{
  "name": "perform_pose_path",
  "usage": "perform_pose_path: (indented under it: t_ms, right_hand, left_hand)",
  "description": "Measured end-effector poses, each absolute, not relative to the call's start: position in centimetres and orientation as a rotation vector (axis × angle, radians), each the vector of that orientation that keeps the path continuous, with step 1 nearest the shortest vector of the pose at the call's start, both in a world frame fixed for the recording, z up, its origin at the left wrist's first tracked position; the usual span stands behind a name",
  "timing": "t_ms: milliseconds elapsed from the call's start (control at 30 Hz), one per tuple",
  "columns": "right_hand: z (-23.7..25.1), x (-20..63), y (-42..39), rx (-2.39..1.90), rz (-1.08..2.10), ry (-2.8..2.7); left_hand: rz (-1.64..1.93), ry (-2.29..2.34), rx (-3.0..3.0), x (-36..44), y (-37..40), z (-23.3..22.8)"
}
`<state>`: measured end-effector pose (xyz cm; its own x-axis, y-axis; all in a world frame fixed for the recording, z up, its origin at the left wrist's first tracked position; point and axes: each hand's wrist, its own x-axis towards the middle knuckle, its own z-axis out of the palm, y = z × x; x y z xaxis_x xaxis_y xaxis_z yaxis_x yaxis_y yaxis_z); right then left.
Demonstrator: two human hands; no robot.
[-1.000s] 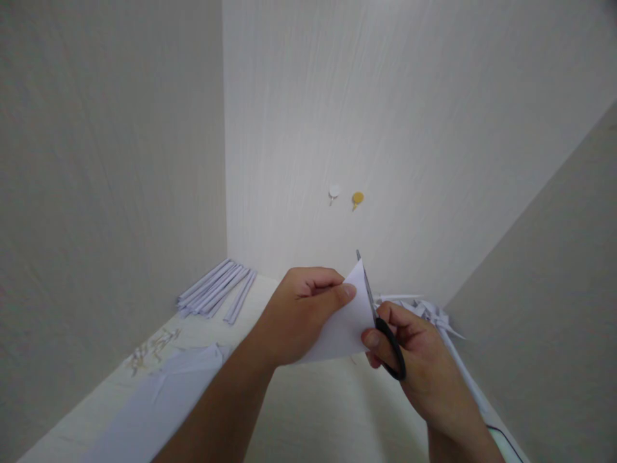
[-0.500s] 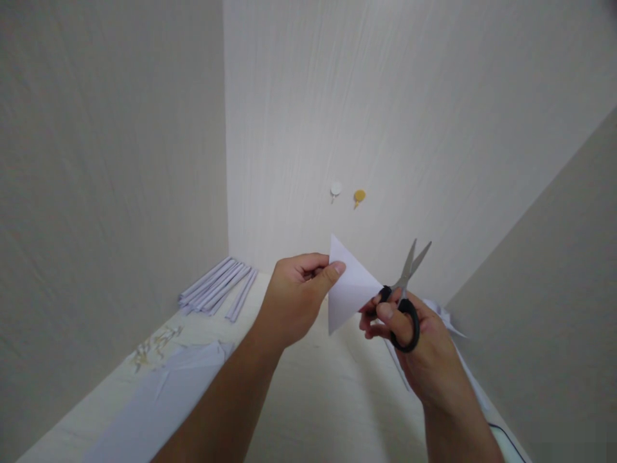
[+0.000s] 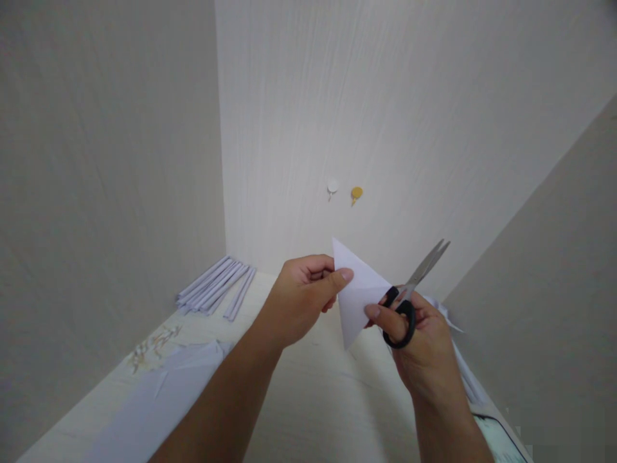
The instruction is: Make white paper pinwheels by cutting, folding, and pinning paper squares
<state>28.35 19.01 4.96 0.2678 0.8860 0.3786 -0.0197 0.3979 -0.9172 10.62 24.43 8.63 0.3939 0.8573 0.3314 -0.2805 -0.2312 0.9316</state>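
Observation:
A white sheet of paper folded into a triangle (image 3: 359, 289) is held up between my two hands. My left hand (image 3: 306, 292) pinches its left edge, thumb in front and fingers behind. Black-handled scissors (image 3: 419, 270) hang on my right hand (image 3: 414, 334), the thumb through one loop and the blades pointing up and right, slightly parted and away from the paper. The thumb and fingers of that same hand also grip the triangle near its lower right side. Its fingers behind the paper are partly hidden.
Rolled paper tubes (image 3: 214, 286) lie at the back left. Nearer are small pale scraps (image 3: 154, 347) and white paper sheets (image 3: 159, 392). On the right edge are more paper (image 3: 470, 379) and a dark-rimmed, screen-like object (image 3: 499, 437). Two hooks, white (image 3: 332, 186) and yellow (image 3: 357, 192), are on the back wall.
The scissor blades have come closer together and tilted to the right. My right thumb has moved onto the paper triangle, which has turned slightly and shifted a little right.

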Motion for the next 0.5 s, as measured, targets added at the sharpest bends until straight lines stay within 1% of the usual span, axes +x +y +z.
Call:
perform_pose_path:
  t_ms: [167,233,500]
  right_hand:
    - [5.04,28.51,18.88,-0.935,0.699,-1.078]
    - [5.33,28.45,18.69,-0.927,0.674,-1.068]
    - [5.70,27.92,18.34,-1.001,0.763,-1.170]
  left_hand:
    - [0.883,0.443,1.501,10.69,24.12,8.17]
    - [0.842,0.421,1.531,10.71,24.04,7.98]
    - [1.080,0.469,1.449,10.55,24.06,8.19]
